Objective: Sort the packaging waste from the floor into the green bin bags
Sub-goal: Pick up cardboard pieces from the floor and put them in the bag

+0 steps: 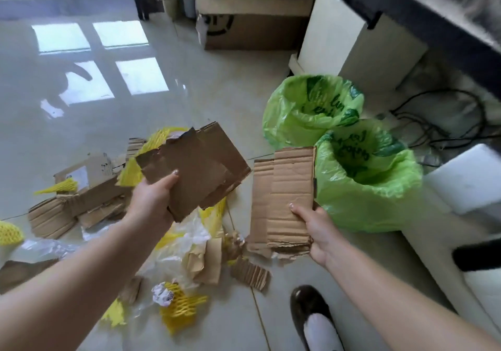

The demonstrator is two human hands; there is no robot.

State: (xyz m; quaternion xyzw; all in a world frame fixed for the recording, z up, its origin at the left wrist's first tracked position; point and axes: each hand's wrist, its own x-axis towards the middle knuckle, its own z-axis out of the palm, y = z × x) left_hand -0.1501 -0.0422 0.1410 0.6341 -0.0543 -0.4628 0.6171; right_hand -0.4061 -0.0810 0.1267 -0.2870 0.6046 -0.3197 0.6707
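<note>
Far left, yellow foam netting [10, 232] and a torn cardboard heap [67, 209] lie on the tiled floor [162, 93], with clear plastic film [187, 231] mixed in. All of it looks light; the netting and film are soft and would crumple in a pinch, while the cardboard is stiff and best taken by an edge.

The left hand [151, 201] holds brown card pieces [195, 171] above the pile, thumb on top, fingers hidden beneath, closed on the lower edge. The right hand [314, 228] grips a corrugated strip stack [282, 201] by its lower right corner, thumb pressed flat on the face, touching the near bag's side.

Right again, two open green bags stand touching: the near bag [385, 204] and the far bag [279, 122], both apparently almost empty. Sorting seems barely begun.
</note>
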